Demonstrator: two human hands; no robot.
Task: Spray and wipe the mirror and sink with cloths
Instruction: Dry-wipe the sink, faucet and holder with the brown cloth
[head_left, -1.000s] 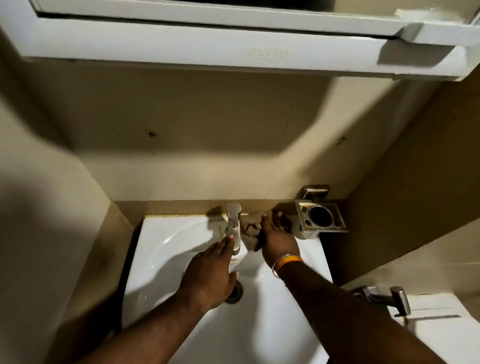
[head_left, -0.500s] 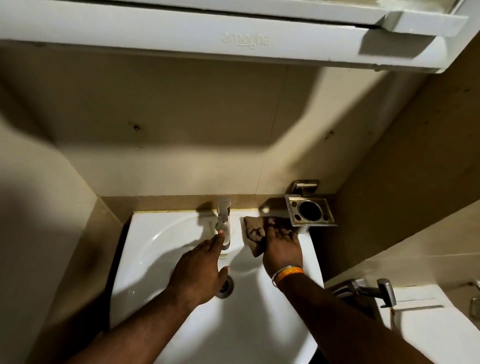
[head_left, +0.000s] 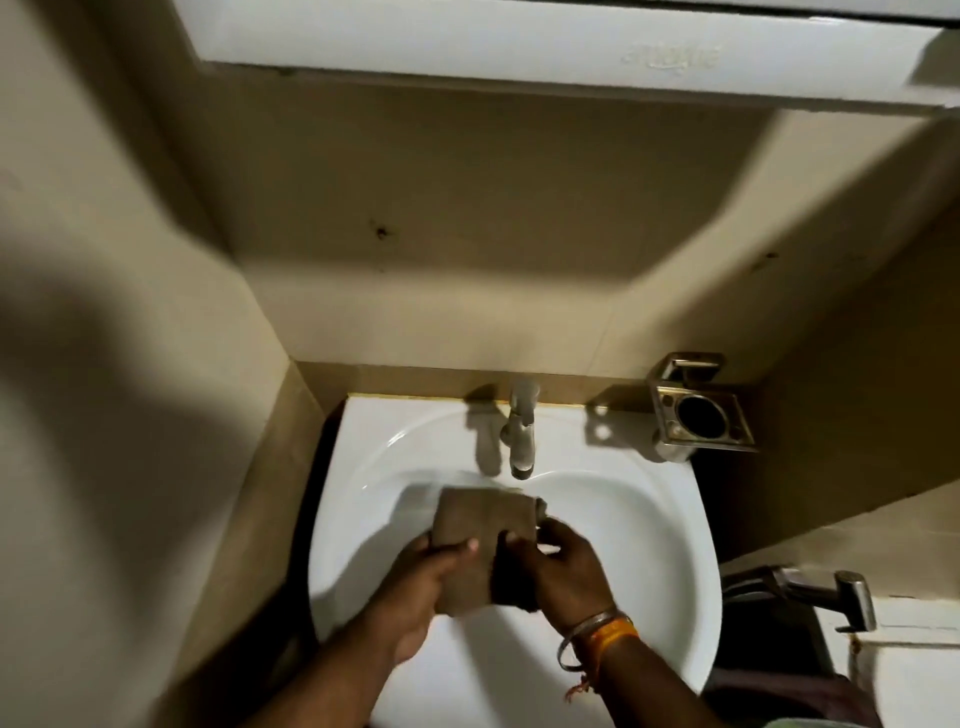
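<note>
cloth (head_left: 485, 540): we hold it spread over the white sink (head_left: 649, 545) bowl, just in front of the tap (head_left: 522, 441) | left hand (head_left: 421, 592): grip clamped on the cloth's near left edge, thumb on top | right hand (head_left: 563, 566): grip clamped on its right edge | wall holder (head_left: 701, 415): right of tap

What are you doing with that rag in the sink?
A person holds a brown cloth with both hands over the white sink, just below the tap. The left hand grips its left side, the right hand its right side. No water shows running from the tap.
</note>
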